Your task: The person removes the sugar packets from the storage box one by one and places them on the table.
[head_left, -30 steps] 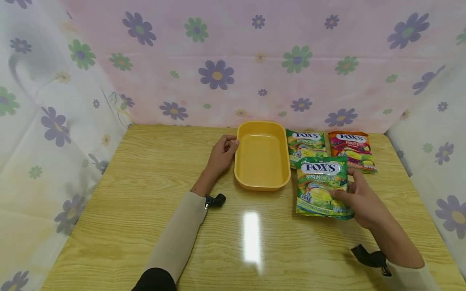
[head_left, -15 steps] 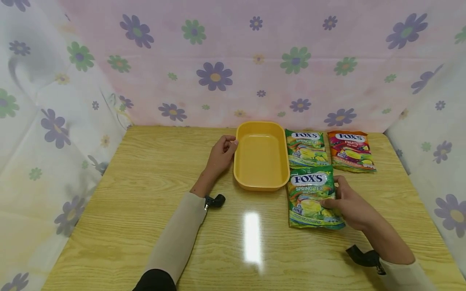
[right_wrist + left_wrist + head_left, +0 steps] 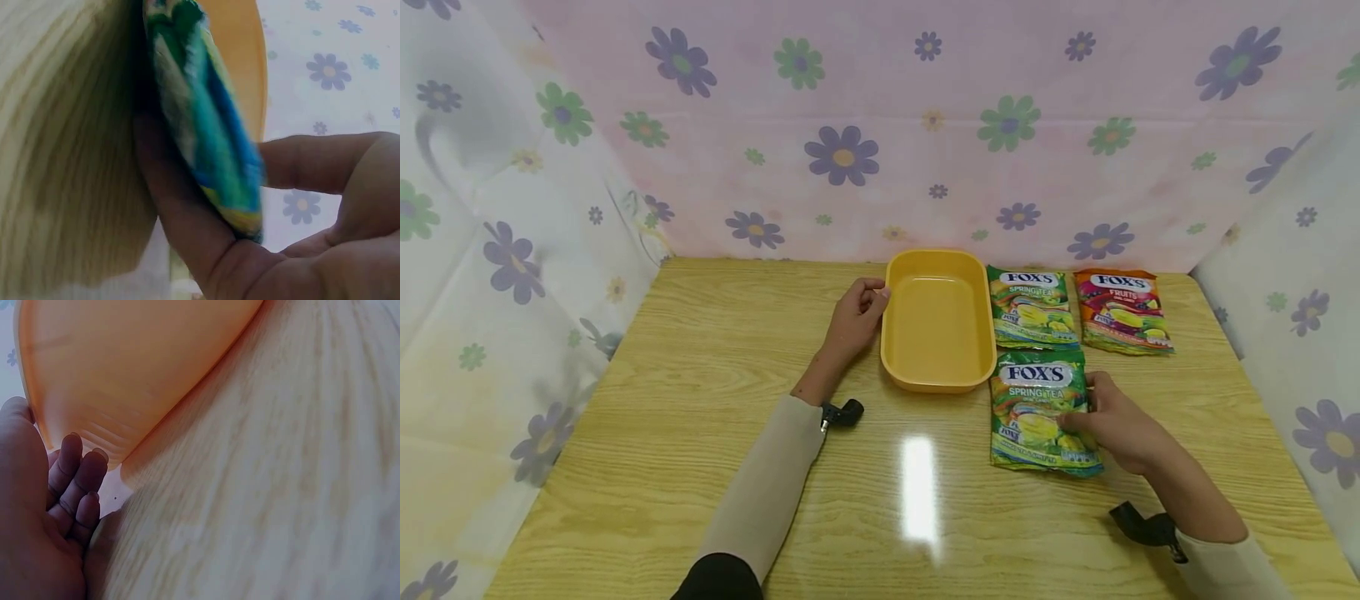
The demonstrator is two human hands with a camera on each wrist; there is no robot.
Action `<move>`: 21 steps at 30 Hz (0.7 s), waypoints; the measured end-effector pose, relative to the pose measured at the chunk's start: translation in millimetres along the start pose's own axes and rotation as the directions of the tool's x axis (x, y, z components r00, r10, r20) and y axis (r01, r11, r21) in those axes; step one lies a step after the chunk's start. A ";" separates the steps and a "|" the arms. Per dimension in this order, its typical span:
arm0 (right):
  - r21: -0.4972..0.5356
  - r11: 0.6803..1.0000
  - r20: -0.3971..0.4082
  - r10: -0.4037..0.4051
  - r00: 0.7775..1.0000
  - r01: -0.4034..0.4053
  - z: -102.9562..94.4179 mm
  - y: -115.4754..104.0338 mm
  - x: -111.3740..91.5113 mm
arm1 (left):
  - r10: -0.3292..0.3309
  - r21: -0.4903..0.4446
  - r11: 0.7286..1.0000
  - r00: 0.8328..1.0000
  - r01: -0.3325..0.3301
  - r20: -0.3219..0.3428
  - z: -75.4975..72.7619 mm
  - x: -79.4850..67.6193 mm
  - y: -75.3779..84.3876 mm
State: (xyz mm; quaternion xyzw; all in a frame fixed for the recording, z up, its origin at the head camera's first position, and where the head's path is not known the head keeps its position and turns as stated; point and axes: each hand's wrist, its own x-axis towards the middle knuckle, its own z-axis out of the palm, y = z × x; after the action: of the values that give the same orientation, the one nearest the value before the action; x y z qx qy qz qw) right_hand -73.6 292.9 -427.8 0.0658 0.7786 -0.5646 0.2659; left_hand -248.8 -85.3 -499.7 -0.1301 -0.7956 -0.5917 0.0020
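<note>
My right hand [image 3: 1123,427] pinches the right edge of a green Fox's Spring Tea candy bag [image 3: 1037,400], thumb on its printed front and fingers behind. In the right wrist view the candy bag [image 3: 206,125] appears edge-on between thumb and fingers, low over the wood. My left hand [image 3: 854,317] grips the left rim of a yellow plastic tub [image 3: 938,380], thumb at the rim. Seen from the left wrist, several curled fingers [image 3: 87,472] lie against the tub's outer wall [image 3: 125,375]. No contents show inside the tub.
Another green Spring Tea candy bag [image 3: 1033,308] lies right of the tub, just beyond the held one. Farther right is a red Fox's Fruits candy bag [image 3: 1123,310]. Flowered cloth [image 3: 850,100] walls the wooden table [image 3: 715,333] at back and sides.
My right hand has brought the held green candy bag left and toward me, down beside the tub's near right corner. The left hand and tub have stayed put.
</note>
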 end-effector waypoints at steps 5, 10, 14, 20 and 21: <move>-0.166 0.986 -0.059 0.007 0.998 -0.017 -4.6 -2.6 -3.3 | 0.013 -0.009 1.000 1.000 -0.013 -0.003 1.2 0.1 -1.2; -0.344 0.939 -0.109 -0.052 0.993 0.012 -8.3 -2.0 -6.7 | 0.020 -0.001 1.000 1.000 -0.020 0.007 2.1 1.4 -1.6; -0.498 0.867 -0.157 -0.106 0.982 0.014 -10.5 -0.7 -7.9 | 0.019 0.015 1.000 1.000 -0.019 0.008 2.2 2.2 -0.5; -0.612 0.791 -0.238 -0.191 0.952 0.006 -11.0 2.7 -6.3 | 0.020 0.018 1.000 1.000 -0.020 0.004 3.0 1.1 -0.8; -0.616 0.788 -0.257 -0.206 0.944 0.004 -10.7 3.4 -5.5 | 0.020 0.016 1.000 1.000 -0.020 0.003 3.2 0.8 -1.0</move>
State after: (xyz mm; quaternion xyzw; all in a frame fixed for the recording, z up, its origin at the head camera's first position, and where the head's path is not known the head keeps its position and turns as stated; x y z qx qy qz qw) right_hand -71.2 305.0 -425.6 0.0211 0.9525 -0.2814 0.1148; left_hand -249.3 -82.4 -501.5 -0.1391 -0.7990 -0.5849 0.0077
